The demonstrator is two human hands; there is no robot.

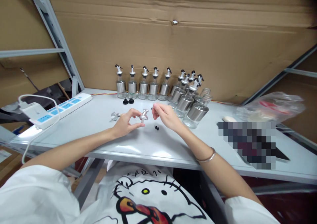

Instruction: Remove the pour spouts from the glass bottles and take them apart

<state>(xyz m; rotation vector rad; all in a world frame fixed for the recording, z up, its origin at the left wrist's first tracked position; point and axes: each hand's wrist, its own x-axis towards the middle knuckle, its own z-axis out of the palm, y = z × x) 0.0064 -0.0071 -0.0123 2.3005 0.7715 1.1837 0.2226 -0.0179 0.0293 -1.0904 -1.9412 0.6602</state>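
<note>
Between the fingertips and thumb of my left hand (126, 122) is a silver pour spout (143, 115), held above the table. Just right of it, my right hand (165, 115) is closed in a pinch, with a tiny dark bit at its fingertips that is too small to name. Small black pieces (157, 128) lie on the table below my hands. Another silver spout piece (115, 116) rests left of my left hand. Two black stopper-like parts (128, 101) sit farther back, in front of the bottles.
Glass bottles with steel sleeves and spouts (154, 85) line the back by the cardboard wall (158, 45). Bottles without spouts (196, 113) stand right, close to my right hand. A power strip (64, 108) lies left; a plastic bag (272, 106) and a blurred-out dark object lie right.
</note>
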